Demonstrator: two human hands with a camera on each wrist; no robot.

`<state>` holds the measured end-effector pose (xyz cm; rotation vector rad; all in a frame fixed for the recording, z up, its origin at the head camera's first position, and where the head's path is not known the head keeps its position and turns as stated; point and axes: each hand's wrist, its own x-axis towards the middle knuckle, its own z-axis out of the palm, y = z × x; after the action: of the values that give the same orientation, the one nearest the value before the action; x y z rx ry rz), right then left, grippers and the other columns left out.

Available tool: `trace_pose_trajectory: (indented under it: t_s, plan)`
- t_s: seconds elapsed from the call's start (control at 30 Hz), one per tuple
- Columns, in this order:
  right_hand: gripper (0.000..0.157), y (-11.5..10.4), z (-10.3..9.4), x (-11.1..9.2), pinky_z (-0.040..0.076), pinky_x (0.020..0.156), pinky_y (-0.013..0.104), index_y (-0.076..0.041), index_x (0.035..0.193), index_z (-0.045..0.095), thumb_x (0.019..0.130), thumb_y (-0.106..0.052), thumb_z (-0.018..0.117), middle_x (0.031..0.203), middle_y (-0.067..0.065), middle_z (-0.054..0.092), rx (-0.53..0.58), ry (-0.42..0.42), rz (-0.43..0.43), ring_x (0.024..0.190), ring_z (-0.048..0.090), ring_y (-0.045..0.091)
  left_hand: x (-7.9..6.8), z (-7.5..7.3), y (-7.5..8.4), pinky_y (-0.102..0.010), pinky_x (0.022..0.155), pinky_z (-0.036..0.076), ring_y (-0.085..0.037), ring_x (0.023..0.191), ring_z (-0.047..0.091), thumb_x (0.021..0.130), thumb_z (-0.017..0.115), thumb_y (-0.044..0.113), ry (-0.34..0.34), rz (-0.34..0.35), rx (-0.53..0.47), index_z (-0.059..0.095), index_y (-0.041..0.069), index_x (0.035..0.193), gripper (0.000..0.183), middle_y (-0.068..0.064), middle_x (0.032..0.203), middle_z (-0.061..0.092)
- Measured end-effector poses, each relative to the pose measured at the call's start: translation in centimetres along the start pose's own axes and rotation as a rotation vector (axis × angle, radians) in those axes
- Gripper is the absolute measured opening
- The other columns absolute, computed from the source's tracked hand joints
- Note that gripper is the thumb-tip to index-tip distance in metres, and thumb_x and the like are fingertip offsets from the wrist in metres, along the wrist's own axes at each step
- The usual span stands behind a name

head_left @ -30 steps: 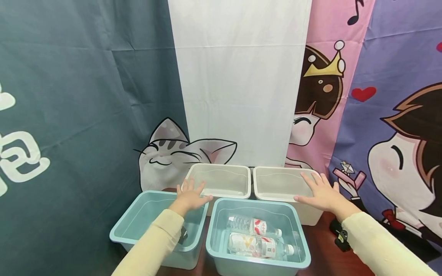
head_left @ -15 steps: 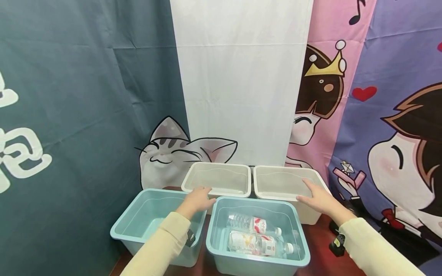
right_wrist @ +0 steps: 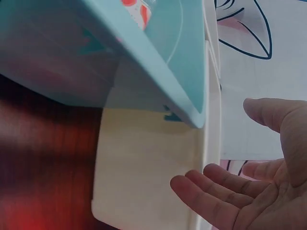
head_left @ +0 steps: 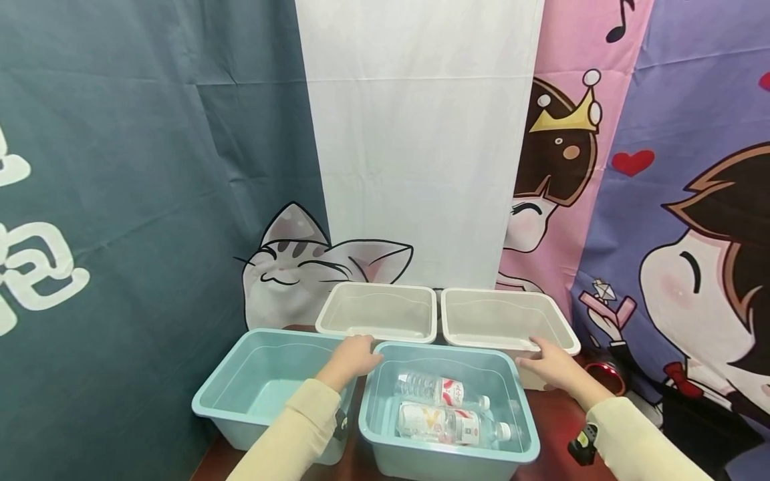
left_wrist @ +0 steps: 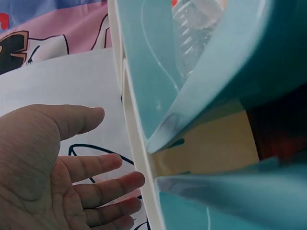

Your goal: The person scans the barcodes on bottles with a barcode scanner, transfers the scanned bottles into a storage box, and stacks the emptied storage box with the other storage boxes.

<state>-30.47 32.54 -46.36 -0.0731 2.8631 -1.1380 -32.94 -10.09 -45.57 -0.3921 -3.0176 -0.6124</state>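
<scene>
Printed cloth backdrop (head_left: 421, 133) behind a reddish-brown surface (head_left: 550, 427)

At far left the cloth is dark teal with white lettering (head_left: 62, 254); next come a drawn grey cat (head_left: 295, 280), a plain white panel, then pink and purple with cartoon figures and a red heart (head_left: 633, 163).

On the surface, leftmost, is the left blue bin (head_left: 265, 364), the left sleeve (head_left: 301, 424) passing over its right side. The left hand (head_left: 351, 359) hovers by the rear left corner of the middle blue bin (head_left: 445, 357), thumb and fingers extended; its grip is released, and whether it touches the rim I cannot tell. The left white bin (head_left: 385, 304) stands behind.

The middle blue bin sits between the two hands, with clear plastic bottles (head_left: 427, 387) lying on their sides inside, white caps (head_left: 504, 433) to the right.

Farther right, behind, is the right white bin (head_left: 499, 310). The right hand (head_left: 556, 367) overlaps its front edge in the head view, near the middle blue bin's rear right corner, thumb and fingers apart, grip likewise released. Beyond the right hand shows a red-lit ring (head_left: 606, 376).
</scene>
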Motion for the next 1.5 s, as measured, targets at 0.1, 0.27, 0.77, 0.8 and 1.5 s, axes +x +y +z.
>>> trace_pose_trajectory:
  t_s: [0.1, 0.27, 0.77, 0.8, 1.5]
  plan:
    - [0.081, 0.4, 0.6, -0.2, 0.061, 0.059, 0.048, 0.016, 0.147, 0.027, 0.094, -0.026, 0.072, 0.114, 0.038, 0.062, 0.037, -0.002, 0.031, 0.093, 0.068, 0.044, -0.2, 0.4, 0.3, -0.054, 0.097, 0.052, -0.039, 0.115, 0.065, 0.091, 0.070, 0.034, 0.001, 0.002, -0.009, 0.064, -0.001, 0.130, 0.053, -0.020, 0.121, 0.069]
    - [0.078, 1.0, 1.7, -0.6, 0.060, 0.057, 0.044, 0.016, 0.144, 0.034, 0.092, -0.025, 0.074, 0.100, 0.026, 0.067, 0.053, 0.003, 0.042, 0.081, 0.068, 0.032, -0.4, 1.0, 0.7, -0.054, 0.094, 0.053, -0.040, 0.110, 0.067, 0.091, 0.072, 0.029, 0.010, -0.008, -0.046, 0.064, -0.002, 0.129, 0.050, -0.021, 0.116, 0.070]
    - [0.069, 1.2, 3.2, -1.0, 0.057, 0.063, 0.043, 0.013, 0.144, 0.041, 0.092, -0.018, 0.074, 0.097, 0.018, 0.068, 0.085, -0.019, 0.054, 0.068, 0.066, 0.022, -0.7, 1.6, 1.2, -0.058, 0.098, 0.050, -0.044, 0.117, 0.063, 0.093, 0.068, 0.028, 0.008, -0.135, -0.249, 0.058, -0.006, 0.134, 0.054, -0.026, 0.125, 0.065]
    - [0.068, 1.3, 3.3, -1.0, 0.057, 0.065, 0.042, 0.013, 0.143, 0.042, 0.092, -0.017, 0.074, 0.095, 0.016, 0.068, 0.092, -0.023, 0.054, 0.067, 0.065, 0.022, -0.7, 1.7, 1.2, -0.058, 0.098, 0.050, -0.044, 0.118, 0.062, 0.094, 0.067, 0.030, -0.004, -0.147, -0.263, 0.058, -0.006, 0.135, 0.055, -0.027, 0.127, 0.064]
    - [0.065, 2.2, 3.5, -0.9, 0.061, 0.066, 0.043, 0.012, 0.146, 0.043, 0.091, -0.005, 0.072, 0.093, 0.014, 0.067, 0.297, -0.055, 0.101, 0.077, 0.065, 0.023, -0.7, 1.7, 0.0, -0.060, 0.075, 0.058, -0.052, 0.115, 0.061, 0.092, 0.018, 0.082, -0.217, -0.318, -0.791, 0.044, -0.002, 0.149, 0.105, -0.035, 0.138, 0.053]
